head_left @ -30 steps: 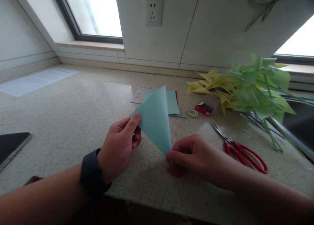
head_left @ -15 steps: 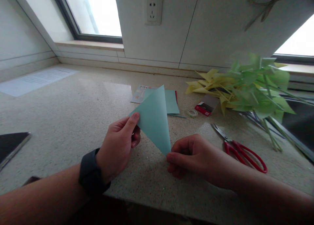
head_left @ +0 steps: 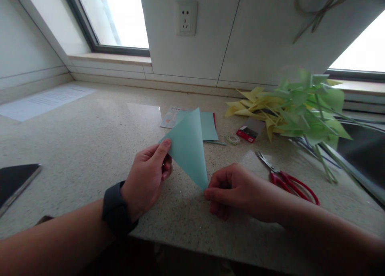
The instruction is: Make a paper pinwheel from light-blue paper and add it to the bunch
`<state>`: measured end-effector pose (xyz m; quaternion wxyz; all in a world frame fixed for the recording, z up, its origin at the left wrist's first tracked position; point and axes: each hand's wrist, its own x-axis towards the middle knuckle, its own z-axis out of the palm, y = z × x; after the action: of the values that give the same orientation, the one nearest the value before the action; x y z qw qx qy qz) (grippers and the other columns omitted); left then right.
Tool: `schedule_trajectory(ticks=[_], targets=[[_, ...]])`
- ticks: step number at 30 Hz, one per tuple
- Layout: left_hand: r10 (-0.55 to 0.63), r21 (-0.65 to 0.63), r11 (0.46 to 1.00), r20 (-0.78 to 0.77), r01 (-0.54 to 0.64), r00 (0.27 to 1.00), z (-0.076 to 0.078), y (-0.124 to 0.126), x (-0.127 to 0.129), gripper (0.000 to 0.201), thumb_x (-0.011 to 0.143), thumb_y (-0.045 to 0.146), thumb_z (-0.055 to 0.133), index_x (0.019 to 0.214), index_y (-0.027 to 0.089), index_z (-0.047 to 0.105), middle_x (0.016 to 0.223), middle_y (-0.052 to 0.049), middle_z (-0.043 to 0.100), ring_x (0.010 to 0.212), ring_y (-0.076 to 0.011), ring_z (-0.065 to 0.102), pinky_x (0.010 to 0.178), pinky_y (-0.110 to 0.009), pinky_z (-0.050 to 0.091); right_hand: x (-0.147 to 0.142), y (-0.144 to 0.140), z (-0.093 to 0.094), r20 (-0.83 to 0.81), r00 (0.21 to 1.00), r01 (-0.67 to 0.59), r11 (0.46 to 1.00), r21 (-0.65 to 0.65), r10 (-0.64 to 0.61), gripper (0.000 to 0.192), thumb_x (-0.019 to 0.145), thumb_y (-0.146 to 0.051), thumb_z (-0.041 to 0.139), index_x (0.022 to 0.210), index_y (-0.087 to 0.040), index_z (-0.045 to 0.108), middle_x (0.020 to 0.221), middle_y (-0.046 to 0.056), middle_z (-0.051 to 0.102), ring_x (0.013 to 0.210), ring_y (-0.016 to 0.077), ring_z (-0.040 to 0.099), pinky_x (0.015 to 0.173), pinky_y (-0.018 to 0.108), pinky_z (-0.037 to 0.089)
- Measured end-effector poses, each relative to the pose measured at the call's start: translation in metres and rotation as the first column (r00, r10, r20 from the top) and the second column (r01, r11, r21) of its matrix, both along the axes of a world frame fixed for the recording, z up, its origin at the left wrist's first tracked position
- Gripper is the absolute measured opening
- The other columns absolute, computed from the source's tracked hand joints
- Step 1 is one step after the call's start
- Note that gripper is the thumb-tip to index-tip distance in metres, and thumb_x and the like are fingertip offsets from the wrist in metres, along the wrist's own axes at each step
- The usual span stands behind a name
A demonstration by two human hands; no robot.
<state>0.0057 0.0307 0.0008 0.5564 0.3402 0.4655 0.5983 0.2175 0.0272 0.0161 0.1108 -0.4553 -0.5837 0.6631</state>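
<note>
A teal paper triangle (head_left: 189,147), a folded sheet, is held up above the speckled stone counter (head_left: 90,131). My left hand (head_left: 148,177), with a dark watch on the wrist, pinches its left corner between thumb and fingers. My right hand (head_left: 233,189) pinches the lower point of the triangle. Behind it lies a flat stack of teal paper (head_left: 209,125) on a printed card.
Red-handled scissors (head_left: 288,179) lie right of my right hand. Yellow and green paper pinwheels (head_left: 300,107) on sticks are piled at the back right, near a small tape roll (head_left: 232,139) and a red box (head_left: 248,133). A dark tablet (head_left: 13,181) lies far left, a white sheet (head_left: 45,101) beyond it.
Both hands keep their grip on the teal triangle; nothing has moved apart from a slight shift of the camera view.
</note>
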Motion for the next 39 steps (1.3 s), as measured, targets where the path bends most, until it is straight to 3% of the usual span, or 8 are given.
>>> schedule_trajectory(ticks=[7,11,15,18,20,24,29,39], targets=[[-0.032,0.034,0.999,-0.056,0.034,0.998,-0.003,0.003,-0.002,0.041,0.084,0.048,0.072,0.066,0.019,0.05,0.052,0.008,0.043,0.041,-0.0048,0.035,0.038,-0.017,0.027,0.008,0.004,0.012,0.095,0.968,-0.235,0.971,0.044,0.23,0.021,0.09,-0.035,0.068,0.079,-0.017,0.073,0.073,0.002,0.075,0.063,0.0107,0.068,0.061,0.021,0.053],[-0.135,0.047,0.988,-0.162,0.145,0.977,-0.007,0.003,-0.004,0.041,0.09,0.051,0.063,0.068,0.02,0.047,0.056,0.008,0.042,0.045,-0.0058,0.036,0.041,-0.018,0.028,0.021,0.008,0.033,0.137,0.901,-0.423,0.904,0.066,0.412,0.016,0.087,-0.029,0.069,0.079,-0.016,0.073,0.07,0.001,0.073,0.063,0.0118,0.068,0.061,0.022,0.052],[-0.36,0.002,0.921,-0.372,0.389,0.855,-0.012,0.005,-0.008,0.044,0.094,0.052,0.055,0.065,0.019,0.05,0.054,0.006,0.043,0.045,-0.0079,0.036,0.041,-0.021,0.026,0.039,0.0,0.058,0.108,0.916,-0.394,0.816,0.424,0.386,0.023,0.088,-0.038,0.071,0.082,-0.015,0.073,0.072,0.003,0.073,0.065,0.0133,0.068,0.061,0.024,0.053],[-0.466,-0.033,0.84,-0.555,0.542,0.689,-0.011,0.005,-0.011,0.047,0.095,0.053,0.053,0.063,0.018,0.051,0.053,0.007,0.04,0.047,-0.009,0.033,0.044,-0.023,0.024,0.04,-0.017,0.065,0.122,0.972,-0.225,0.629,0.745,0.202,0.017,0.093,-0.034,0.067,0.097,-0.019,0.072,0.086,0.004,0.075,0.077,0.0136,0.068,0.072,0.026,0.054],[-0.476,-0.043,0.793,-0.666,0.607,0.575,-0.009,0.004,-0.011,0.047,0.095,0.051,0.053,0.061,0.018,0.052,0.054,0.007,0.037,0.05,-0.0097,0.032,0.049,-0.025,0.024,0.032,-0.032,0.058,0.242,0.964,-0.263,0.492,0.83,0.107,0.024,0.094,-0.034,0.067,0.115,-0.023,0.069,0.111,0.006,0.074,0.102,0.0175,0.067,0.092,0.032,0.053],[-0.401,-0.05,0.753,-0.825,0.656,0.398,-0.005,0.004,-0.009,0.046,0.096,0.044,0.049,0.06,0.018,0.051,0.055,0.006,0.036,0.056,-0.0115,0.034,0.054,-0.028,0.022,0.01,-0.057,0.025,0.448,0.893,-0.419,0.422,0.804,0.034,0.057,0.096,-0.049,0.062,0.145,-0.023,0.051,0.152,0.01,0.053,0.141,0.0258,0.047,0.115,0.045,0.042],[-0.28,-0.054,0.755,-0.928,0.653,0.247,-0.002,0.004,-0.005,0.045,0.098,0.038,0.047,0.058,0.018,0.049,0.055,0.005,0.038,0.055,-0.0121,0.037,0.056,-0.03,0.02,0.005,-0.072,-0.007,0.625,0.781,-0.572,0.406,0.712,0.004,0.075,0.098,-0.064,0.046,0.158,-0.021,0.034,0.167,0.009,0.027,0.154,0.0299,0.025,0.124,0.055,0.024],[-0.114,-0.037,0.751,-0.991,0.66,0.074,0.003,-0.001,-0.002,0.043,0.101,0.032,0.047,0.063,0.016,0.058,0.059,0.001,0.052,0.057,-0.0136,0.045,0.058,-0.03,0.025,0.005,-0.083,-0.015,0.668,0.744,-0.627,0.372,0.684,0.027,0.092,0.091,-0.072,0.051,0.162,-0.025,0.019,0.168,0.011,0.011,0.155,0.032,0.012,0.126,0.057,0.015]])
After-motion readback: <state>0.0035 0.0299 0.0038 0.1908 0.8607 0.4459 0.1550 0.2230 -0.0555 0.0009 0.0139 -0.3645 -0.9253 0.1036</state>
